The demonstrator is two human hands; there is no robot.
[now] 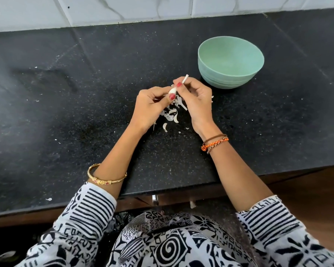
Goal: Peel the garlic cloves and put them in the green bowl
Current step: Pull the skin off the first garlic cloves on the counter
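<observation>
Peels (172, 112) litter our counter (85, 93) beside the bowl (229, 60); left hand (150, 108) and right hand (193, 97) pinch a clove (173, 90), its stem slanting up-right

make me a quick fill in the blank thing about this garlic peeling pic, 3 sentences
1. Both hands hold a garlic clove above a pile of ____ on the counter.
2. The green bowl stands beside the person's ____ hand.
3. The gold bangle is on the ____ arm.

Missing words: peels; right; left
</observation>
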